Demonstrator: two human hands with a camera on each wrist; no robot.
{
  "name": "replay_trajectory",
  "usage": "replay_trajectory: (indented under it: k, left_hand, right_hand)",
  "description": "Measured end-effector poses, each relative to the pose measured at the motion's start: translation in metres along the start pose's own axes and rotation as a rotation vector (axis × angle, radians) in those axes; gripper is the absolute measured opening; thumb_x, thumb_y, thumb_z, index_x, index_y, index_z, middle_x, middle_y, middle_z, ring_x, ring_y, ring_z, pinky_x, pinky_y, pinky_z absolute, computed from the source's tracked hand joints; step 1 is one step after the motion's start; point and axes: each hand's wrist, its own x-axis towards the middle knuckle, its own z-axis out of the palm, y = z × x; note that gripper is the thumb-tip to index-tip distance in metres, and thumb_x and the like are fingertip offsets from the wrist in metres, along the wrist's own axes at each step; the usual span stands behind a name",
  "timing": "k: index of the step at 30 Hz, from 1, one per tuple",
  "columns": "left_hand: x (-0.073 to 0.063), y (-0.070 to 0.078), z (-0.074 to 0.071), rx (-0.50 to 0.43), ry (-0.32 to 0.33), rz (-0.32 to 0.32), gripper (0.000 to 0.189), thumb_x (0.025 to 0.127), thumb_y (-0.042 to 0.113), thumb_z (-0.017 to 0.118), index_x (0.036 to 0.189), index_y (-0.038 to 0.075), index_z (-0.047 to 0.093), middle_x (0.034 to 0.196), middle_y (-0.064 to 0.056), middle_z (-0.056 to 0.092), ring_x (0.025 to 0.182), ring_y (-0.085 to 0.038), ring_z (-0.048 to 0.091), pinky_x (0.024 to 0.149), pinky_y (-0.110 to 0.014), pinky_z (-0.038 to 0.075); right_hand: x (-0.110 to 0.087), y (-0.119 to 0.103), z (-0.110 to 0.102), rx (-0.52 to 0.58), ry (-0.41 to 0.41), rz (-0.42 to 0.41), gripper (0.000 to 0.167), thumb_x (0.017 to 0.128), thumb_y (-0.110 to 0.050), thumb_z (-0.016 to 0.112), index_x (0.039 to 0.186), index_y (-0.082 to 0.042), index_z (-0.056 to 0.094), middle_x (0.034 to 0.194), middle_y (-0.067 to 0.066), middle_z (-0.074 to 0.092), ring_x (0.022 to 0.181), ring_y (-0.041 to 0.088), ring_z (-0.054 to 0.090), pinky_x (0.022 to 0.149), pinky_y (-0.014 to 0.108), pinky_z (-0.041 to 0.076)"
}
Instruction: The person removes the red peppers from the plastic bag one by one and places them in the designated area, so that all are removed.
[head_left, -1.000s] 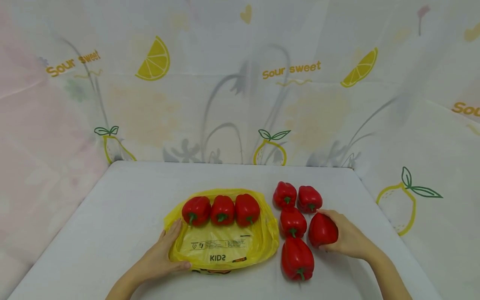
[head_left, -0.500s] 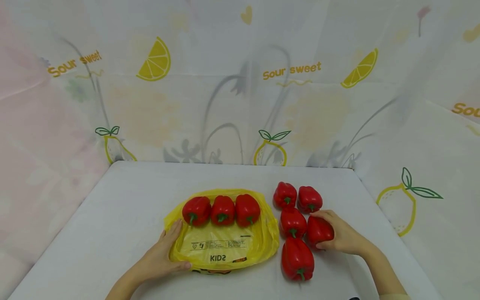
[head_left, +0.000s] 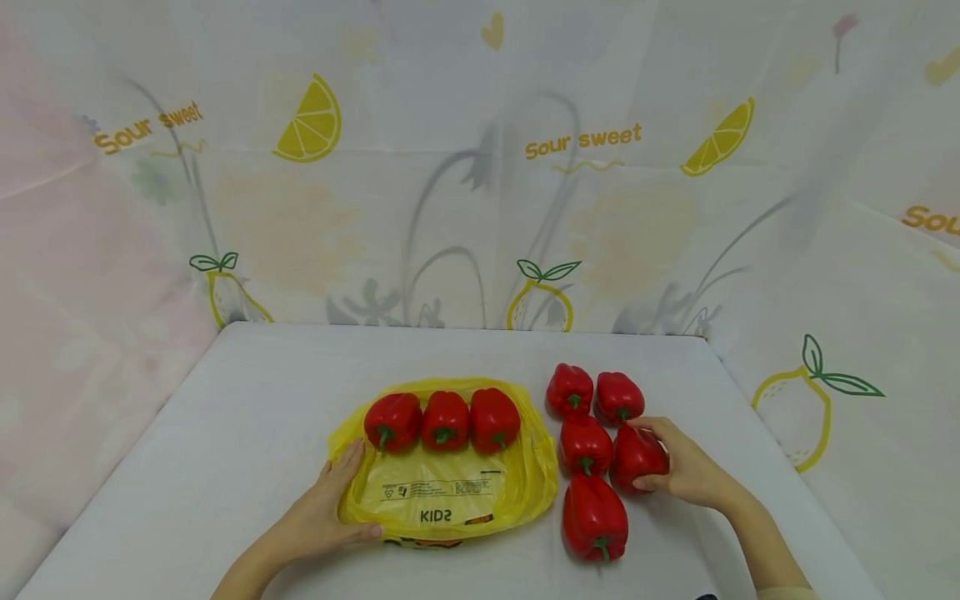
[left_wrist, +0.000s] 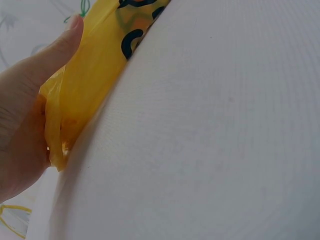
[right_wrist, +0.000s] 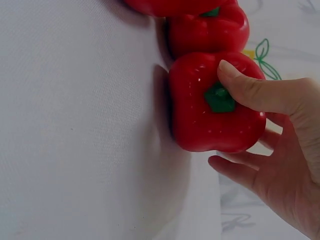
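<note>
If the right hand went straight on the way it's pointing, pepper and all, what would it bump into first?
Probably the middle red pepper in the row of three, just left of the held pepper in the right hand. Whether those two already touch is hard to tell.

So this glossy red bell pepper point(head_left: 635, 460) is sitting in the right hand point(head_left: 686, 468), thumb resting right by its green stem point(right_wrist: 219, 100). The see-through yellow plastic bag point(head_left: 431, 500) is lying wide open, its side touching the left hand point(head_left: 322, 510).
</note>
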Motion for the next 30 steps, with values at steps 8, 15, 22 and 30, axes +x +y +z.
replay_trajectory:
  k: [8, 15, 22, 30]
  left_hand:
    - [0.0, 0.001, 0.0, -0.016, -0.005, -0.018, 0.118, 0.069, 0.051, 0.081, 0.151, -0.005, 0.017, 0.156, -0.024, 0.014, 0.142, -0.044, 0.012, 0.102, -0.006, -0.012]
    - [0.0, 0.0, 0.0, -0.011, -0.003, -0.014, 0.118, 0.069, 0.052, 0.081, 0.15, -0.006, 0.018, 0.156, -0.024, 0.015, 0.142, -0.043, 0.012, 0.102, -0.007, -0.011]
    - [0.0, 0.002, -0.001, -0.022, -0.01, -0.03, 0.118, 0.069, 0.051, 0.081, 0.15, -0.005, 0.018, 0.156, -0.024, 0.014, 0.142, -0.043, 0.012, 0.104, -0.011, -0.012]
    - [0.0, 0.003, -0.001, -0.035, -0.02, -0.049, 0.117, 0.069, 0.051, 0.081, 0.151, -0.004, 0.018, 0.157, -0.022, 0.013, 0.143, -0.042, 0.01, 0.111, -0.02, -0.009]
  right_hand:
    - [-0.003, 0.0, -0.003, -0.014, 0.017, -0.017, 0.077, 0.07, -0.02, 0.087, 0.133, 0.001, 0.046, 0.127, 0.017, 0.05, 0.114, 0.039, 0.048, 0.083, 0.05, 0.052]
    - [-0.003, -0.012, -0.005, -0.102, 0.082, -0.053, 0.078, 0.07, -0.021, 0.087, 0.133, -0.002, 0.048, 0.127, 0.013, 0.053, 0.116, 0.036, 0.048, 0.09, 0.061, 0.044]
    - [0.003, -0.032, -0.003, -0.151, 0.162, -0.114, 0.068, 0.071, -0.015, 0.086, 0.129, -0.004, 0.052, 0.122, 0.01, 0.056, 0.114, 0.029, 0.051, 0.091, 0.051, 0.05]
    - [0.01, -0.053, 0.002, -0.204, 0.297, -0.258, 0.044, 0.068, -0.001, 0.085, 0.106, -0.013, 0.066, 0.111, -0.005, 0.059, 0.105, 0.013, 0.052, 0.09, 0.009, 0.042]
